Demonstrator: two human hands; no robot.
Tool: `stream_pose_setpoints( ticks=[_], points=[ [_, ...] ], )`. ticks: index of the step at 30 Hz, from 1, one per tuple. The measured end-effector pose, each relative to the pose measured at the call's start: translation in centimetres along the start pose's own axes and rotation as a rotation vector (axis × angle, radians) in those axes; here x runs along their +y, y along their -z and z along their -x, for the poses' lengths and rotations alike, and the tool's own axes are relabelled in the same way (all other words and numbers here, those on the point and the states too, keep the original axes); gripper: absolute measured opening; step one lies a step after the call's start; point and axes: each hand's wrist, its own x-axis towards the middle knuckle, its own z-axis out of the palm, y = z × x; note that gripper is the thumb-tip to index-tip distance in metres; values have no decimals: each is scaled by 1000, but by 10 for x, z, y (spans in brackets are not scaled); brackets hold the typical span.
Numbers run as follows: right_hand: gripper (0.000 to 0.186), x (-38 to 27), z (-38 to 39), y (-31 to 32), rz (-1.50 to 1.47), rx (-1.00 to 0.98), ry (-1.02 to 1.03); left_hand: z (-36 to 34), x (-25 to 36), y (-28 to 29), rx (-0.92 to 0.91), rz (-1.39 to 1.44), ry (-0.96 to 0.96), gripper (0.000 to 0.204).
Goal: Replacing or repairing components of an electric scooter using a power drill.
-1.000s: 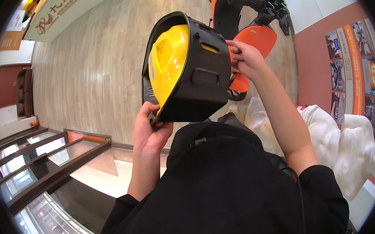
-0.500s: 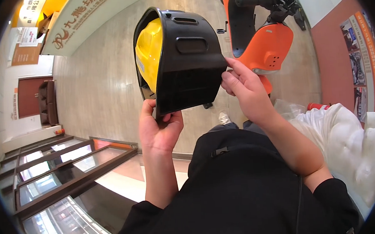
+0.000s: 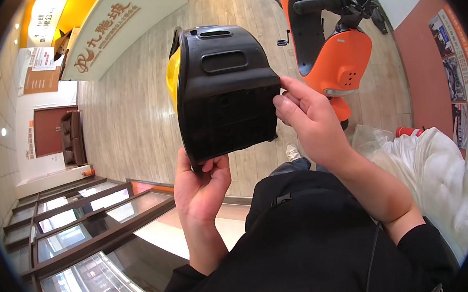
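Note:
A hollow black plastic shell (image 3: 229, 111) with a rounded top and raised slot shapes is held up in front of me. Along its open left side, part of a glossy yellow piece (image 3: 174, 77), like a hard hat, shows inside; the shell's wall hides most of it. My left hand (image 3: 202, 189) grips the shell's lower left corner, thumb on the outer side and fingers curled under the rim. At the right edge, my right hand (image 3: 308, 116) pinches the shell between thumb and fingers.
An orange and black scooter (image 3: 339, 57) stands ahead to the right on the wood-look floor (image 3: 128, 110). White plastic wrapping (image 3: 431, 170) lies at my right, beside a red cylinder (image 3: 408, 131). Ahead left is a pale counter (image 3: 109, 32); glazed brown-framed panels (image 3: 82, 221) stand at left.
The shell has turned and come slightly lower, so much less of the yellow piece shows. Both hands keep their grip. The whole view has shifted a little.

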Motion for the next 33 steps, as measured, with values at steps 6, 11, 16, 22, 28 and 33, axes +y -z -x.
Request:
stream_pose_setpoints(
  ticks=[6, 11, 16, 22, 28, 33],
  points=[
    [34, -7, -1, -1, -24, -16, 2, 5, 0, -4, -3, 35, 38, 19],
    [34, -11, -1, -2, -20, -1, 35, 7, -4, -3, -3, 70, 75, 17],
    [39, -9, 0, 2, 19, 5, 50, 7, -7, -2, -14, 42, 64, 17],
    [29, -21, 3, 24, 128, -20, 40, 8, -5, 2, 17, 72, 78, 21],
    [18, -26, 7, 40, 76, -15, 119, 10, -8, 3, 7, 59, 90, 24],
    [20, -32, 18, 45, 67, -18, 169, 9, -9, 5, 8, 47, 94, 25]
  ],
)
